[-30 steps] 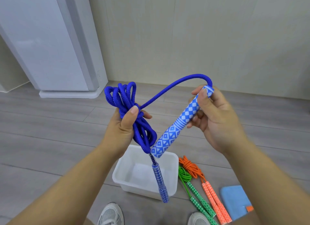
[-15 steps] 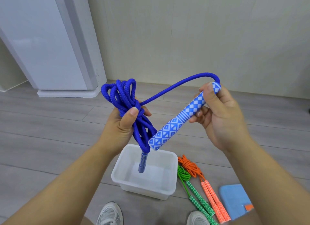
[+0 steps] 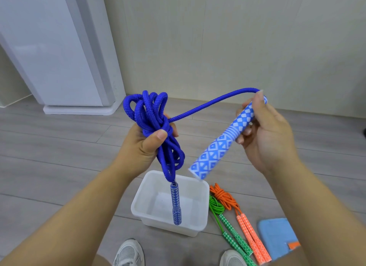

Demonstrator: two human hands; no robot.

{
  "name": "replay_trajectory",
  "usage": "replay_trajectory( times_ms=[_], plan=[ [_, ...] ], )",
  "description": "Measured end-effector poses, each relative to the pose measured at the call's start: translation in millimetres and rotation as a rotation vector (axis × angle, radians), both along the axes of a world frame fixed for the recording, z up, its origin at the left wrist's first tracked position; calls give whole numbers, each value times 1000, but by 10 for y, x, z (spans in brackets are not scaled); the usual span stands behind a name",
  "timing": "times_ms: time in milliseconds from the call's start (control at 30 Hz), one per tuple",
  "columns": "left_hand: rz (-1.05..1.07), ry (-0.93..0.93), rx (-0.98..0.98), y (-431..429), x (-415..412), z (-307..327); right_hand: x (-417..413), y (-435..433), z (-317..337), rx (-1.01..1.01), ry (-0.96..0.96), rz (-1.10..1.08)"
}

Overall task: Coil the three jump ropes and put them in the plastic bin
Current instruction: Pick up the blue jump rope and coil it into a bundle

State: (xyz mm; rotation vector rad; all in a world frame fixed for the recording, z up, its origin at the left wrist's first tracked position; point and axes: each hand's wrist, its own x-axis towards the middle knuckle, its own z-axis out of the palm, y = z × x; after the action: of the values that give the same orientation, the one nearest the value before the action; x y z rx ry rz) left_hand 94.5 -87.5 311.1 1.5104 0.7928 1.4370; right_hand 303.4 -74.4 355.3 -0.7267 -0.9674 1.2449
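Note:
My left hand [image 3: 141,147] grips the bundled loops of the blue jump rope [image 3: 150,115] at chest height. One blue patterned handle [image 3: 176,204] dangles from the bundle over the white plastic bin [image 3: 200,214], which stands on the floor below. My right hand [image 3: 265,131] holds the rope's other handle [image 3: 223,145] near its top, tilted down to the left, with a free length of rope arching back to the bundle. The green jump rope [image 3: 216,207] and the orange jump rope [image 3: 224,196] lie coiled on the floor just right of the bin.
A blue cloth pad [image 3: 277,238] lies on the floor right of the ropes. My two shoes [image 3: 128,253] are at the bottom edge. A white appliance [image 3: 53,47] stands at the back left against the beige wall. Grey plank flooring surrounds the bin.
My right hand has carried its handle a little up and to the right. The dangling handle has swung and now hangs straight down over the bin.

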Motion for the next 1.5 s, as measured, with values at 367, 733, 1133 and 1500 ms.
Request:
replay_trajectory(
  times_ms=[367,733,1133,1500],
  plan=[
    [148,-38,0,-58,118,-28,-103,-56,-61,50,-24,41],
    [297,-63,-62,-29,185,12,-147,-276,-133,378,-310,58],
    [234,98,-82,-24,134,77,-97,-202,-76,278,-226,-52],
    [151,145,-191,-52,85,180,-110,-141,-77,92,-109,-156]
  ],
)
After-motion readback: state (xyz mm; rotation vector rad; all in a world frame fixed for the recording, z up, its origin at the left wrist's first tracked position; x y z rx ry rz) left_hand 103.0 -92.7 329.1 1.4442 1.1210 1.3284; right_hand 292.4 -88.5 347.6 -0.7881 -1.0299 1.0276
